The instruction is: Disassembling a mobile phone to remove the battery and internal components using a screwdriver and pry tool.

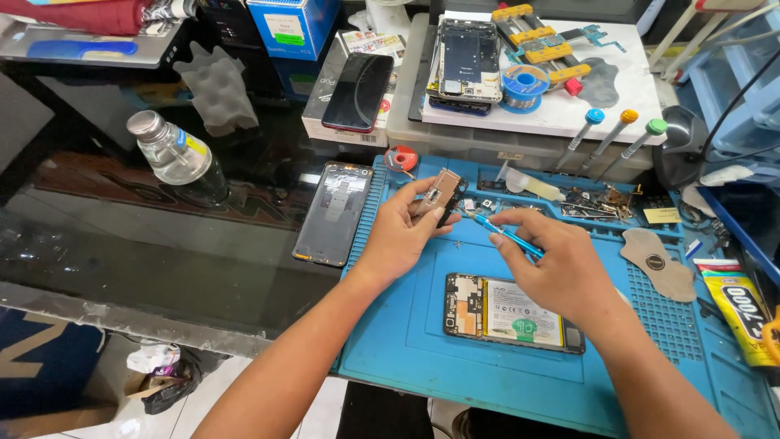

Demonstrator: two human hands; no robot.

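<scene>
Centrally, my left hand (404, 228) gripped a small metal part (439, 195); my right hand's (561, 268) fingers pinched a blue screwdriver (508, 234) above the opened phone (512, 314).

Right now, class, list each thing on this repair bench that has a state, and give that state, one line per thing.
Phone on the mat: back off, battery exposed.
Small metal part: held in left hand.
Blue tool: held in right hand.
Clear bottle: capped, tilted.
Glue tube: lying flat.
Three screwdrivers: lying unused.
</scene>
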